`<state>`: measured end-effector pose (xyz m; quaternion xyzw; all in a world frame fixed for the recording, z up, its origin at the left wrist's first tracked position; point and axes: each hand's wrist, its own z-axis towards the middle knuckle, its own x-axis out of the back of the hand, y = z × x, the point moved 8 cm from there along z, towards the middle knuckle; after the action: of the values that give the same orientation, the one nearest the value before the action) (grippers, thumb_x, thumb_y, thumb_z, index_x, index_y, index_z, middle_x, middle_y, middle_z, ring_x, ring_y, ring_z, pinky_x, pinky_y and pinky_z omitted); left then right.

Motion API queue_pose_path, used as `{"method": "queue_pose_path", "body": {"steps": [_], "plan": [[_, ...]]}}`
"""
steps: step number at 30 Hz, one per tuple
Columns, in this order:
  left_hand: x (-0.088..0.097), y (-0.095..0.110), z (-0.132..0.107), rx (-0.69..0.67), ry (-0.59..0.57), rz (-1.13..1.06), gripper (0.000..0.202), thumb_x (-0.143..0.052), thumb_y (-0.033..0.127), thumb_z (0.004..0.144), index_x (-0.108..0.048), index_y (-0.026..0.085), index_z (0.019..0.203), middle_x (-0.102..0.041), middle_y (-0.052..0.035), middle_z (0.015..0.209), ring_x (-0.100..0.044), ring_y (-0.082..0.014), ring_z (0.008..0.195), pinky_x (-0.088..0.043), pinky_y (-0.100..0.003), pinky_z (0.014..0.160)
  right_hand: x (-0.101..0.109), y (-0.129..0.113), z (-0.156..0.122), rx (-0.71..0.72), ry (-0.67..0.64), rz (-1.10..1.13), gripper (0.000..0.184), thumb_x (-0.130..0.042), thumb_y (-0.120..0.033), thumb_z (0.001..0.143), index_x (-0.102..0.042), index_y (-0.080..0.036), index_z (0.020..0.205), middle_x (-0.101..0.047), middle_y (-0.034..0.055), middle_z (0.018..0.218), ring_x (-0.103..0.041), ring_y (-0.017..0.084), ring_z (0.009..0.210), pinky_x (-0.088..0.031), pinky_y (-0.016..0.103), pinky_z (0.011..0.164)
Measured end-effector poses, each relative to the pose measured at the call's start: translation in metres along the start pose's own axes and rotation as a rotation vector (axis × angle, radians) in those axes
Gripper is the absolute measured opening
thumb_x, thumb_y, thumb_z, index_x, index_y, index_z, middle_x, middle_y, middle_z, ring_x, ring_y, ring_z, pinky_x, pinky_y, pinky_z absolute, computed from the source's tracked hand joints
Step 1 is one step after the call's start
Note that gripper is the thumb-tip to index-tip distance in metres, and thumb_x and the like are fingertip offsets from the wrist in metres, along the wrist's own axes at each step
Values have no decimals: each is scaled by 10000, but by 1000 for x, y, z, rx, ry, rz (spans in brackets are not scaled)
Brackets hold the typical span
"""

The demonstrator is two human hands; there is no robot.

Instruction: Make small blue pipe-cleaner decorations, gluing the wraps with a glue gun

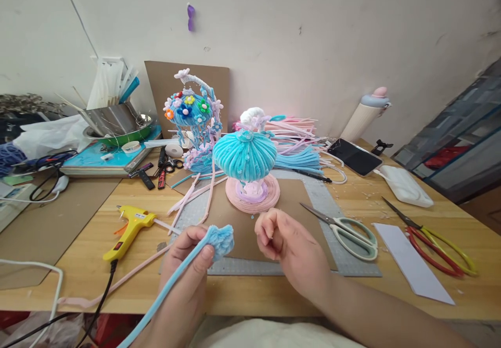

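Observation:
My left hand (188, 264) is closed round a light blue fuzzy pipe cleaner (221, 239), its end bent into a small curled lump near my fingertips; the long tail runs down past my wrist. My right hand (285, 246) hovers just to the right of that lump, fingers curled in a loose pinch with nothing visible in them. Behind both hands stands a blue pipe-cleaner dome (245, 155) on a pink coiled base (252, 194), resting on a brown card (242, 223) over a grey cutting mat (332, 207).
A yellow glue gun (131, 228) lies at left with its black cord. Pale-handled scissors (348, 230) and red-and-yellow scissors (434, 243) lie at right beside white paper (410, 262). A phone (354, 156), a flowered blue ornament (191, 113) and pipe-cleaner bundles (297, 139) sit behind.

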<state>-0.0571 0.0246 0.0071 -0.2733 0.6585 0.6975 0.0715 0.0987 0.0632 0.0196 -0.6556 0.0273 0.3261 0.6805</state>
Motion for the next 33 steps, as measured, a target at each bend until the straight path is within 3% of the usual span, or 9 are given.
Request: {"method": "queue_pose_path", "body": {"steps": [5,9,14,24,26,29,33], "plan": [[1,-2,2,61,-18,-61,218,-786,287,641,-635,186,761,-591,21,698,-498,-72,591,-396,-149,520,2,13,1,-138,23,-6,243,-677,-327,792,-527,-161,696,-508,-44,565,-395,45,424,-257,187,409],[2,-19,1,290,-59,-224,226,-780,300,650,-668,198,817,-611,-8,731,-537,-113,635,-440,-196,525,6,16,3,-155,75,16,236,-730,-325,737,-597,-145,662,-606,-9,590,-541,76,446,-391,185,415],[-9,-33,-9,511,-200,-406,270,-775,319,657,-646,190,857,-550,8,696,-460,-77,544,-379,-173,438,7,16,2,-184,122,62,205,-768,-299,691,-634,-146,665,-691,19,669,-616,98,492,-470,195,461],[-34,-26,-15,589,-353,-635,190,-709,312,741,-579,174,756,-443,29,655,-440,-66,546,-329,-148,446,5,27,3,-287,110,51,255,-721,-352,736,-603,-127,727,-673,16,670,-635,101,502,-505,210,505],[-39,-23,-17,597,-365,-696,173,-701,281,749,-572,166,737,-414,35,639,-431,-64,544,-335,-148,455,6,29,4,-294,118,75,263,-706,-365,745,-569,-141,731,-644,-7,648,-609,93,461,-475,200,457],[-44,-18,-18,560,-425,-726,181,-715,264,727,-562,173,695,-368,43,623,-408,-73,552,-375,-170,500,12,32,7,-300,167,155,283,-647,-373,784,-475,-170,686,-546,-63,567,-458,41,340,-315,155,343],[-38,-9,-10,395,-550,-510,250,-764,353,658,-567,202,628,-346,39,583,-378,-97,554,-395,-196,538,23,38,9,-337,243,191,353,-633,-352,786,-392,-167,606,-406,-99,494,-244,-6,315,-130,147,342]]}}
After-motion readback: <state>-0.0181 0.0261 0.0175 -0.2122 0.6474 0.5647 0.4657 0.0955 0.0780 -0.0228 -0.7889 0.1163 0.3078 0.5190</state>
